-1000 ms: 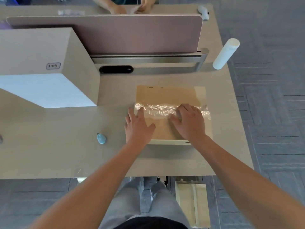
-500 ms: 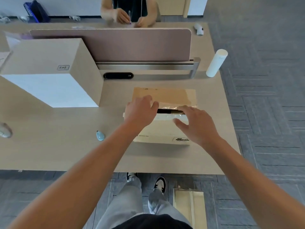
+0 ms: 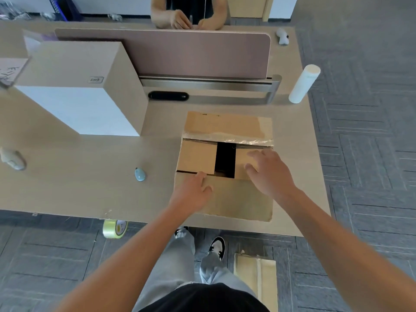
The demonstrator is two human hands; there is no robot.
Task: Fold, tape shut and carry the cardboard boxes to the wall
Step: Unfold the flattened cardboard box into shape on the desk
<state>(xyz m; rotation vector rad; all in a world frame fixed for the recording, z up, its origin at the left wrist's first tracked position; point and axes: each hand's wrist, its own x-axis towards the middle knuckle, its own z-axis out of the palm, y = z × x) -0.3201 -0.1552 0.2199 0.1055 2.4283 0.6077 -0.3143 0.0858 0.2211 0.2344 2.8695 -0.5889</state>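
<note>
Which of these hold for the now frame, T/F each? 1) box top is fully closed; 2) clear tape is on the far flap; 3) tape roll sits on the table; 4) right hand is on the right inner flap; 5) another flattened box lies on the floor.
1) False. The cardboard box is open: a dark gap shows between its two inner flaps, and the near flap lies folded out toward the person.
2) True. Clear tape runs along the far flap's edge.
3) False. The tape roll shows below the table's near edge.
4) True. The right hand rests there, fingers spread.
5) True. Flattened cardboard lies by the feet.
</note>
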